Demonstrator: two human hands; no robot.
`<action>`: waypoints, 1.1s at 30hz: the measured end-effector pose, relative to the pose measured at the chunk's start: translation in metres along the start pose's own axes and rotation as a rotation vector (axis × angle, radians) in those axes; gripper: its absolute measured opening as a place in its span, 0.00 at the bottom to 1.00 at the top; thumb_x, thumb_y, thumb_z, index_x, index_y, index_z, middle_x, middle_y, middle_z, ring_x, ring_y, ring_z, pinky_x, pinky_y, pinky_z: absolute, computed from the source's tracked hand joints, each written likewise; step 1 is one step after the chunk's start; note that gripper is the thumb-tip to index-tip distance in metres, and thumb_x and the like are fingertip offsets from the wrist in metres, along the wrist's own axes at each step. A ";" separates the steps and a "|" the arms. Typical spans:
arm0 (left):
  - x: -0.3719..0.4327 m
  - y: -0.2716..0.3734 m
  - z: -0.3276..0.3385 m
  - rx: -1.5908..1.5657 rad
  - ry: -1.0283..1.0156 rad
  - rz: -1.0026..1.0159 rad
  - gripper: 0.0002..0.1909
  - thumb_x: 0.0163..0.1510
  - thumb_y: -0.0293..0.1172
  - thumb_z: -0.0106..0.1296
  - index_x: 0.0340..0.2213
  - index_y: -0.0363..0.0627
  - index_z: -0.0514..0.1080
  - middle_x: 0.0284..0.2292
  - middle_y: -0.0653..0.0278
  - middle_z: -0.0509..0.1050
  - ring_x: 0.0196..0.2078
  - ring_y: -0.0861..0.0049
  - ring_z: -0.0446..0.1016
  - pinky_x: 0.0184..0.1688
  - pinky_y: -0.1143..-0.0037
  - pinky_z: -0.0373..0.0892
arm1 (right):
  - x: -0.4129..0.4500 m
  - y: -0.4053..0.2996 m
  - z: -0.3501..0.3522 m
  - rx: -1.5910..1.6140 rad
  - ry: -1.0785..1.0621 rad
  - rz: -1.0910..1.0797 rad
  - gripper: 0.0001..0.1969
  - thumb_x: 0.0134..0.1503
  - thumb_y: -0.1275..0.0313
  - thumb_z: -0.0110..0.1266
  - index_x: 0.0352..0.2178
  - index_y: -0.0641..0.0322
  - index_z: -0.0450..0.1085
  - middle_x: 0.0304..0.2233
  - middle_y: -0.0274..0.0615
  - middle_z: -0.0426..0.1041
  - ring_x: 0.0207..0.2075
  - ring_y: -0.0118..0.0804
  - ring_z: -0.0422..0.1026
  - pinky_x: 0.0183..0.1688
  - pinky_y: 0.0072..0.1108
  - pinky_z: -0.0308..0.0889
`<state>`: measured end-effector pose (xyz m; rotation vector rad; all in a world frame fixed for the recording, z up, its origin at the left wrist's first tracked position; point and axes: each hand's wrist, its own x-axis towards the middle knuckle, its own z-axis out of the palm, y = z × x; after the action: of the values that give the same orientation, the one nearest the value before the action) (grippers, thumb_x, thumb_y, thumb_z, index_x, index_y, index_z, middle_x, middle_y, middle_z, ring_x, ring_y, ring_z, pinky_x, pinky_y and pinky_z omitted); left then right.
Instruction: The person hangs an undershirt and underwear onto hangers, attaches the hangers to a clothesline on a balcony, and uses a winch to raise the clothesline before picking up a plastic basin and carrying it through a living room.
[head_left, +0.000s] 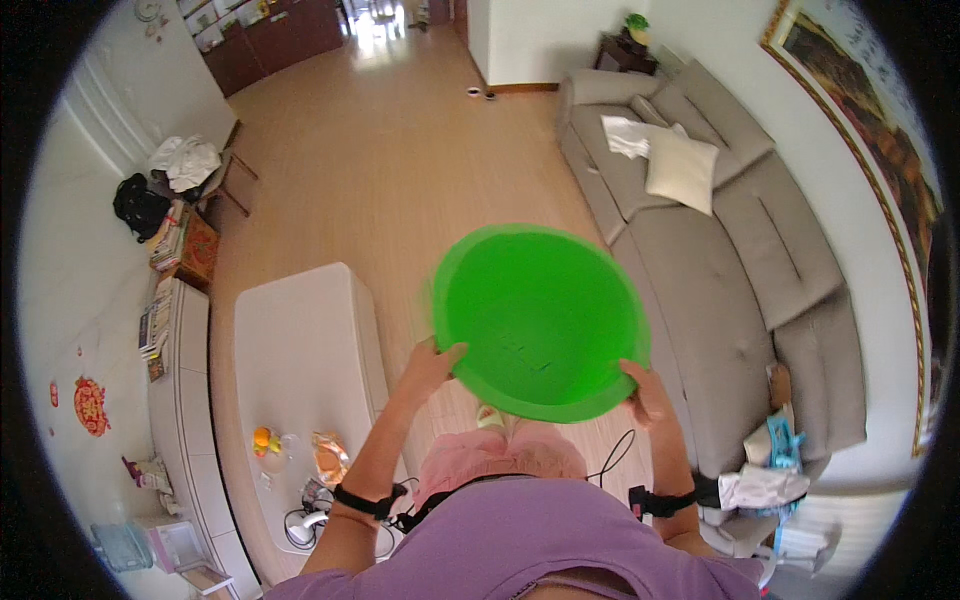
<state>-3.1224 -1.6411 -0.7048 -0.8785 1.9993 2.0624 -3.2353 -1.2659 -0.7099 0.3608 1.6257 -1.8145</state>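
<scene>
A large round green plastic basin is held up in front of me, its open side turned toward me. My left hand grips the rim at the lower left, thumb over the edge. At the lower right, my right hand holds the rim the same way. Inside the basin a few dark marks show near the bottom, too blurred to make out. Below the basin are my pink trousers and a light slipper on the wood floor.
A white coffee table on the left bears fruit, an orange packet and cables. A grey sofa with a cream cushion lines the right wall. A low cabinet runs along the left wall. A black cable lies by the sofa.
</scene>
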 end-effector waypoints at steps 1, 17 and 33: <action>0.019 0.023 -0.003 0.003 0.019 0.008 0.19 0.57 0.37 0.53 0.45 0.35 0.72 0.35 0.60 0.78 0.35 0.77 0.75 0.35 0.76 0.72 | 0.025 -0.019 0.001 0.018 -0.032 -0.056 0.19 0.57 0.63 0.56 0.45 0.69 0.70 0.37 0.43 0.76 0.32 0.32 0.76 0.32 0.23 0.74; 0.410 0.229 -0.244 -0.271 0.375 -0.005 0.24 0.59 0.38 0.51 0.53 0.37 0.63 0.46 0.54 0.73 0.42 0.67 0.77 0.43 0.67 0.76 | 0.548 -0.345 0.340 -0.317 -0.331 -0.024 0.17 0.55 0.67 0.59 0.40 0.71 0.71 0.35 0.47 0.76 0.30 0.34 0.77 0.26 0.24 0.74; 0.718 0.364 -0.584 -0.645 0.604 0.036 0.27 0.58 0.36 0.52 0.55 0.36 0.60 0.48 0.51 0.72 0.44 0.64 0.77 0.40 0.66 0.78 | 0.859 -0.544 0.807 -0.545 -0.555 -0.058 0.22 0.54 0.65 0.58 0.45 0.73 0.68 0.37 0.47 0.75 0.34 0.38 0.77 0.34 0.32 0.77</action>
<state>-3.7066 -2.4457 -0.7104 -1.7624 1.5315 2.7610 -4.0373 -2.2861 -0.6594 -0.4036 1.6351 -1.2711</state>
